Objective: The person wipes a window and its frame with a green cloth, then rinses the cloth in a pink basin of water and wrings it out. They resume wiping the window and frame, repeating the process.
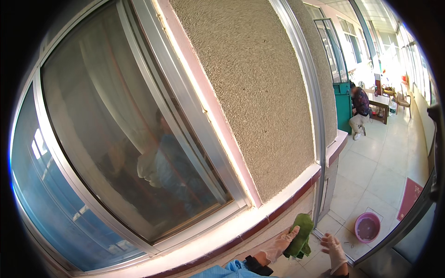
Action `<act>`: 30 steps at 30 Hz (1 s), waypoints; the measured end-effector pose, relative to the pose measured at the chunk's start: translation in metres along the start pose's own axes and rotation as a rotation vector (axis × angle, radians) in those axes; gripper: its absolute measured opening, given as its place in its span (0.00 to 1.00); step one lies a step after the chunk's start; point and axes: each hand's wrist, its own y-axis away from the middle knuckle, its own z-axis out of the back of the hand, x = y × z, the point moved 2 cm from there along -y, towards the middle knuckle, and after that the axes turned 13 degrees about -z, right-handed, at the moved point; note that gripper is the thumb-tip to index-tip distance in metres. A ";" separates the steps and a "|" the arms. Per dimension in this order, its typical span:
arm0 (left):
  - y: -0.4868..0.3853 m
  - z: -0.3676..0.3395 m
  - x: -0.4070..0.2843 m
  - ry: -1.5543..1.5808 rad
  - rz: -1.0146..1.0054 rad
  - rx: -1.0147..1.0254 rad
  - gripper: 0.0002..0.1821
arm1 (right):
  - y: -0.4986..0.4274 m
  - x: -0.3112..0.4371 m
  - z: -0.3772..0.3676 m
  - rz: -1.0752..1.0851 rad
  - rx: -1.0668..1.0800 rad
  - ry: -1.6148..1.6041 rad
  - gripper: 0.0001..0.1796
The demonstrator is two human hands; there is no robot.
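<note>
My left hand point(282, 244), in a thin clear glove, grips a folded green cloth point(301, 236) below the window ledge, thumb on its face. To the right of the cloth, apart from it, my right hand point(333, 251) is raised in a similar glove, fingers spread, holding nothing. Up and to the left stands a sliding window point(104, 139) in a metal frame, its glass showing reflections and a pale curtain. Beneath it runs a light ledge point(274, 208) with dark red tile edging. A pink basin point(367, 227) with murky liquid rests on the floor right of my right hand.
Rough plastered wall point(250, 97) lies beside the window, ending at a metal door frame point(318, 139). Beyond, a person point(361, 107) sits bent over by a green cabinet point(342, 107) and a table point(379, 100). A red mat point(410, 198) lies on the tiled floor.
</note>
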 end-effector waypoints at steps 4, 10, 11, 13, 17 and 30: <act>-0.001 -0.003 0.009 0.054 0.054 0.114 0.30 | -0.007 -0.026 -0.034 -0.083 0.338 -0.033 0.35; -0.004 -0.008 0.007 -0.225 -0.246 0.068 0.29 | 0.017 0.012 -0.074 0.154 0.599 -0.378 0.44; -0.005 -0.009 0.002 -0.334 -0.290 0.079 0.29 | 0.018 0.022 -0.080 0.120 0.542 -0.339 0.44; -0.006 -0.002 -0.005 -0.271 0.094 0.109 0.34 | 0.026 0.036 -0.089 0.055 0.430 -0.295 0.43; -0.025 0.002 -0.027 -0.190 -0.230 0.287 0.34 | 0.012 0.056 -0.114 0.091 0.232 -0.314 0.37; -0.055 0.013 -0.045 -0.187 -0.205 0.302 0.45 | -0.025 0.091 -0.117 0.254 -0.018 -0.510 0.17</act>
